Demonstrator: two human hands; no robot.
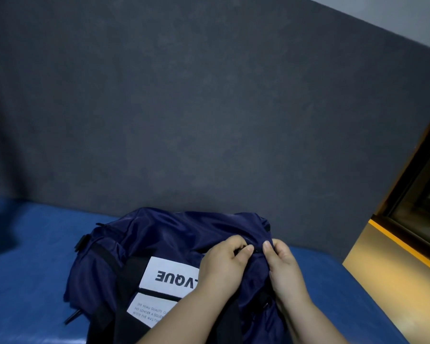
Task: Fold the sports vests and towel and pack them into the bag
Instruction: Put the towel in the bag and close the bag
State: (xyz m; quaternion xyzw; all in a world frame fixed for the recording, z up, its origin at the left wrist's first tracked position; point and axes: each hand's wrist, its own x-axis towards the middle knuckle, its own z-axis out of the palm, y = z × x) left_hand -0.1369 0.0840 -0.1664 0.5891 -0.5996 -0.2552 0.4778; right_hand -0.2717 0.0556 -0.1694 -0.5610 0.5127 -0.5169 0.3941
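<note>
Far left, the blue padded surface (23, 281) carries nothing of the task: no sports vest and no towel lies there, nor anywhere else in view.

The navy bag (164, 234) lies on that surface, close against the grey wall panel (209, 95). A black buckle (81, 243) sits at its left end, and a black strap (124, 281) runs down its face beside a white printed label (169, 274). The bag's body looks slack and creased rather than tightly filled. Its contents cannot be seen.

The left hand (221, 264) rests on the bag's upper right part, fingers curled, thumb and forefinger pinched together on the bag's fabric at a dark seam. Whether a zip pull sits in that pinch is too small to tell. The right hand (283, 266), just beside it, likewise grips a fold of the bag's fabric between curled fingers and thumb. The two hands are nearly touching across the seam.

At the far right stands a wooden frame (382, 244), apart from the work.

Assessment: with no garments outside the bag and both hands at its opening, folding and packing are probably done and the closing step is in hand. This cannot be confirmed, since the interior is hidden and the same hold would serve to open the bag.
</note>
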